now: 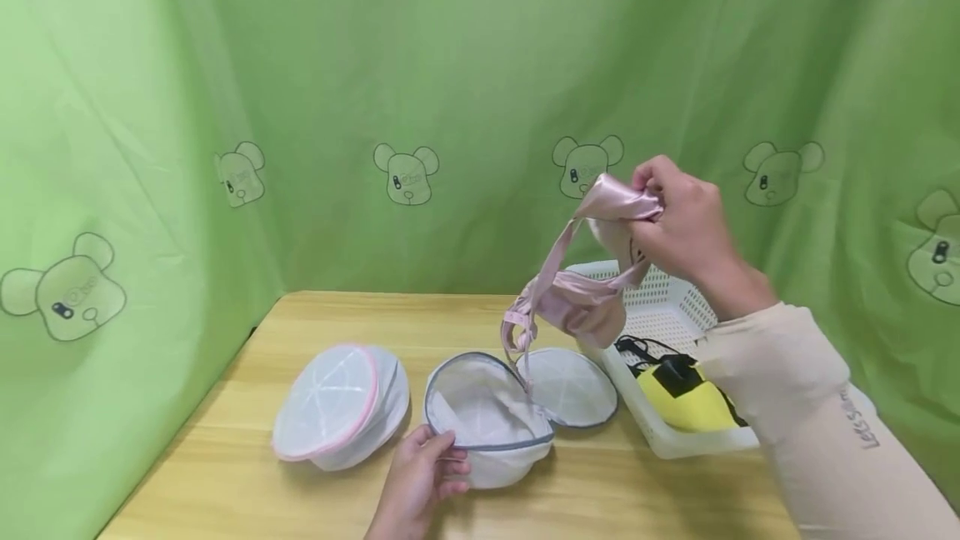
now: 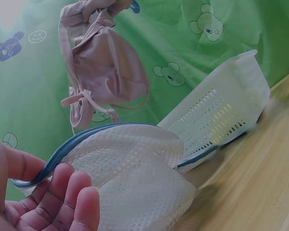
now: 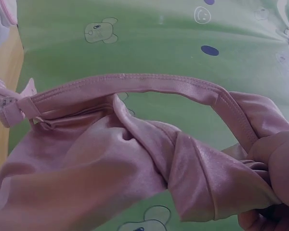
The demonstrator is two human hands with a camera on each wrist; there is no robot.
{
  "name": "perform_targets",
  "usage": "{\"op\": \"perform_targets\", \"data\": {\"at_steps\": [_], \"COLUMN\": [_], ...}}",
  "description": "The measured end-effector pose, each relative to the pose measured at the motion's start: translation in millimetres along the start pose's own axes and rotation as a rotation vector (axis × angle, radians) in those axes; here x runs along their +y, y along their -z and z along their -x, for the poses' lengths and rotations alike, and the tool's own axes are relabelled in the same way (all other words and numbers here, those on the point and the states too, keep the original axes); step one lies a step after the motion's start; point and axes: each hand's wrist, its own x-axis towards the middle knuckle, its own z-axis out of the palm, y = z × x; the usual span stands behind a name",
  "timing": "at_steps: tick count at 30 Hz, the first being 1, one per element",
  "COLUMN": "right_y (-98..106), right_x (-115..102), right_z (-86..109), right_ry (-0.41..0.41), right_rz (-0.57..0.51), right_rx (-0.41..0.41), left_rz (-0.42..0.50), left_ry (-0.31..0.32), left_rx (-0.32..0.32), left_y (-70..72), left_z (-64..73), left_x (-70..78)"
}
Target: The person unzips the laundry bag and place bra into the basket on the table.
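My right hand (image 1: 686, 223) grips a pink satin bra (image 1: 581, 307) by its upper end and holds it up in the air. The bra's cups and straps hang over the open white mesh laundry bag (image 1: 501, 467); the right wrist view shows its twisted fabric (image 3: 86, 173) close up. A dark blue-grey zipper edges the bag, and its round lid (image 1: 573, 390) lies folded back to the right. At the bag's near left, my left hand (image 1: 420, 473) pinches the zippered rim between thumb and index finger, the other fingers loosely bent, as the left wrist view shows.
To the left stands another round mesh bag (image 1: 330, 407) with pink trim. On the right, a white perforated plastic basket (image 1: 630, 419) holds a yellow item (image 1: 690, 407) with black parts and cords. Behind the wooden table (image 1: 360, 315) hangs a green curtain (image 1: 465, 65).
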Motion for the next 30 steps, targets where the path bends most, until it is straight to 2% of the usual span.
{"op": "perform_targets", "data": {"at_steps": [9, 16, 25, 30], "right_y": [26.0, 35.0, 49.8, 66.6], "right_x": [9.2, 14.7, 25.7, 36.2], "right_z": [-2.8, -7.0, -10.5, -6.6], "right_ry": [-0.049, -0.071, -0.172, -0.258], "right_rz": [0.039, 0.062, 0.058, 0.065], "right_rx": [0.093, 0.157, 0.160, 0.167], "left_rz": [0.003, 0.000, 0.006, 0.000], "left_ry": [0.005, 0.010, 0.006, 0.000], "left_rx": [-0.009, 0.000, 0.027, 0.029], "left_y": [0.6, 6.1, 7.5, 1.7], "left_z": [-1.8, 4.9, 8.6, 6.9], "left_x": [-1.8, -1.6, 1.0, 0.3]}}
